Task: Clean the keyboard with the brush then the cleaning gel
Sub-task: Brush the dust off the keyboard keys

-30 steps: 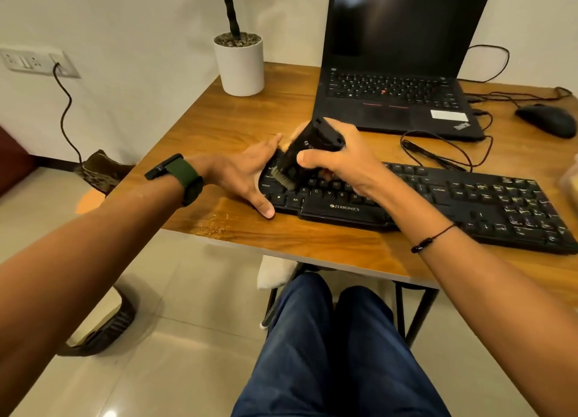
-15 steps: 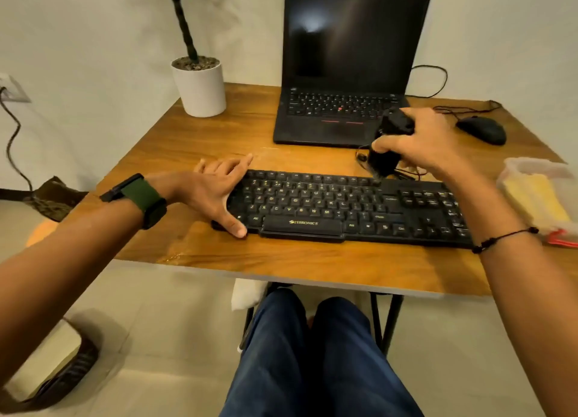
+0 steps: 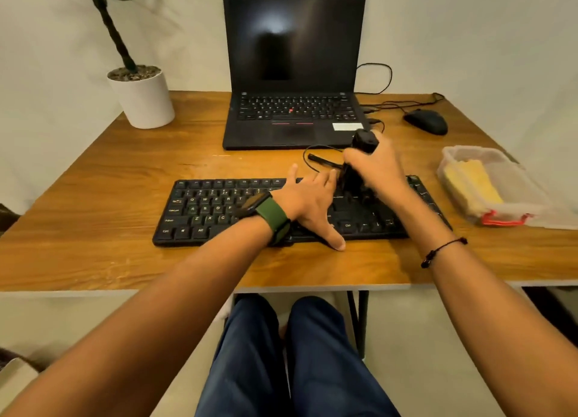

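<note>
A black keyboard (image 3: 212, 210) lies across the front of the wooden table (image 3: 93, 197). My right hand (image 3: 378, 169) is closed around a black brush (image 3: 359, 153), held upright with its bristle end down on the keys right of the middle. My left hand (image 3: 309, 203) lies flat on the middle of the keyboard, fingers spread, thumb at the front edge, right beside the brush. A clear plastic box holding yellow cleaning gel (image 3: 472, 185) stands at the table's right side.
An open black laptop (image 3: 294, 72) stands behind the keyboard, with cables (image 3: 319, 156) looping between them. A black mouse (image 3: 427, 120) sits at the back right. A white plant pot (image 3: 144, 99) stands at the back left. My knees are under the table edge.
My left hand slid from the keyboard's left end to its middle. My right hand carried the brush from the left keys, up over the right, then down onto the right-centre keys.
</note>
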